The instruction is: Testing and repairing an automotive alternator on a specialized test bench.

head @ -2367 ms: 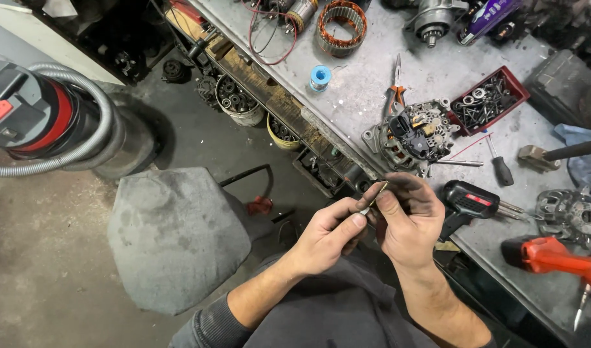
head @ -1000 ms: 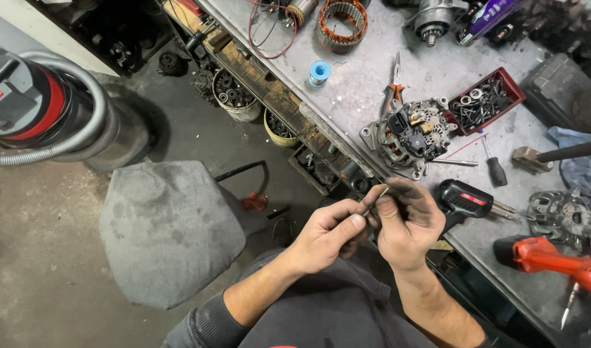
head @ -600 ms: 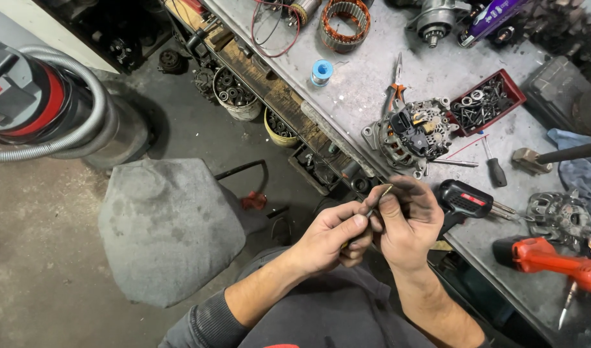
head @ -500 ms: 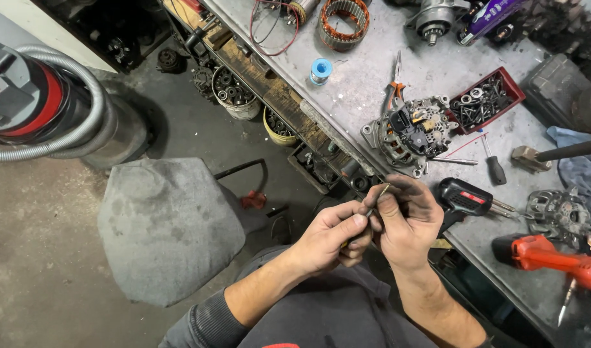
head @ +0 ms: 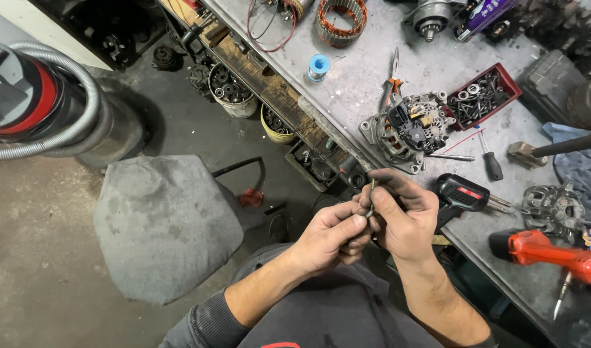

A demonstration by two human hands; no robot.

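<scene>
Left hand (head: 327,235) and right hand (head: 405,216) pinching thin dark metal pin (head: 371,196) together near bench edge, grimy grey alternator (head: 408,129) sitting just beyond, within reach

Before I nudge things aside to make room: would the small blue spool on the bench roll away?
The blue spool seems to stand on its flat end on the bench, so a gentle push would probably slide it. Tipped onto its round side, it could roll. It looks small, likely light.
</scene>
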